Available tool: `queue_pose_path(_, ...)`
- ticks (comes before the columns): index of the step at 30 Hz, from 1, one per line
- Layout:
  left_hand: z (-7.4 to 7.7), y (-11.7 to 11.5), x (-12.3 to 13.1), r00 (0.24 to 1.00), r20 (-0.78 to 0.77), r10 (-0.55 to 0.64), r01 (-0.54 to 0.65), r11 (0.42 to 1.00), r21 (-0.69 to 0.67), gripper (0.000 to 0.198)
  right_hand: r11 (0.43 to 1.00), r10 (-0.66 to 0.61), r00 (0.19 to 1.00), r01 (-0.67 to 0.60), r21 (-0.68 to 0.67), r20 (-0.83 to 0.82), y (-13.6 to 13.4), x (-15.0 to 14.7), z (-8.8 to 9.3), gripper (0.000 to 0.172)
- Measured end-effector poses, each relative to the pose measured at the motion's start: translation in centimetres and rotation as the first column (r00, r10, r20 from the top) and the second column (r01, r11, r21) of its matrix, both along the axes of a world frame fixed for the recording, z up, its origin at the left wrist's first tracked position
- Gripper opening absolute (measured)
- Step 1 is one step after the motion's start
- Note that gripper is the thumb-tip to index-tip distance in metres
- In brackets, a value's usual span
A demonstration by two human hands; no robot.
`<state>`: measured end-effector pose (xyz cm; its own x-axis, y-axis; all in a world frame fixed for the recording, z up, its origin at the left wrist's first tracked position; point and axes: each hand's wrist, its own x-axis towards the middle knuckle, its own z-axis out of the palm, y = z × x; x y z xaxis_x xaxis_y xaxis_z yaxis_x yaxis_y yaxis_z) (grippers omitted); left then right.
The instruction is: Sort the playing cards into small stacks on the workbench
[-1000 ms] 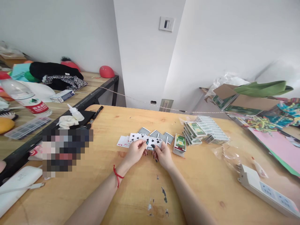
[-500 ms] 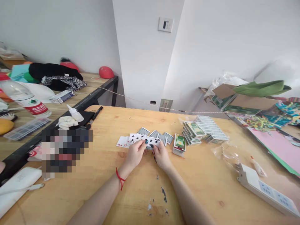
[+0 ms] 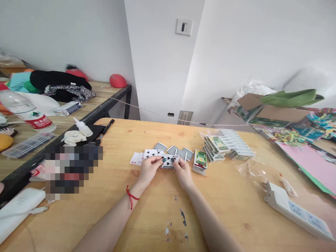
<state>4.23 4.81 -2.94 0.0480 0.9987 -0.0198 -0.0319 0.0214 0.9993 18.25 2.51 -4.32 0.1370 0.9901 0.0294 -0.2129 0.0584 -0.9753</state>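
My left hand and my right hand meet at the middle of the wooden table. Both pinch a face-up spade card with dark-nailed fingertips. A row of face-up cards lies just left of it, ending in a red card. Several face-down grey-backed cards lie just behind. A green card box stands to the right of my right hand. A red string circles my left wrist.
Stacked green card packs sit back right, crumpled plastic wrap and a white power strip at right. A blurred patch, a white cloth and glue bottle, and a power bank lie left. A second cluttered table stands beyond.
Both hands have drawn slightly closer together on the spade card, which now sits more squarely between the fingertips. The view has drifted a little.
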Motion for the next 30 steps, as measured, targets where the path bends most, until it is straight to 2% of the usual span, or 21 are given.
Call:
queue_pose_path(7,0.1,0.0,0.0,0.999,-0.003,-0.034,0.033,0.998,-0.05,0.022,0.998,0.02,0.97,-0.035,-0.059,-0.243,0.2,0.3,0.4,0.027)
queue_pose_path(13,0.4,0.2,-0.1,0.997,0.064,-0.049,0.055,0.994,-0.091,0.024,0.996,0.02,0.939,-0.048,-0.074,-0.344,0.4,0.5,0.4,0.018)
queue_pose_path(18,0.7,0.2,-0.1,0.995,0.084,-0.054,0.061,0.994,-0.086,0.022,0.989,0.051,0.898,-0.106,-0.101,-0.437,0.3,1.0,0.6,0.015)
queue_pose_path(24,0.8,0.3,-0.2,0.987,0.138,-0.081,0.095,0.99,-0.101,0.02,0.978,0.08,0.879,-0.161,-0.135,-0.471,0.2,1.4,1.3,0.013)
queue_pose_path(26,0.8,0.3,-0.2,0.985,0.155,-0.073,0.089,0.991,-0.104,0.021,0.983,0.059,0.879,-0.134,-0.126,-0.473,0.2,1.3,1.4,0.015)
queue_pose_path(30,0.9,0.0,0.0,0.985,0.169,-0.045,0.058,0.996,-0.073,0.022,0.992,-0.098,0.884,0.051,-0.114,-0.457,0.2,0.6,1.2,0.016)
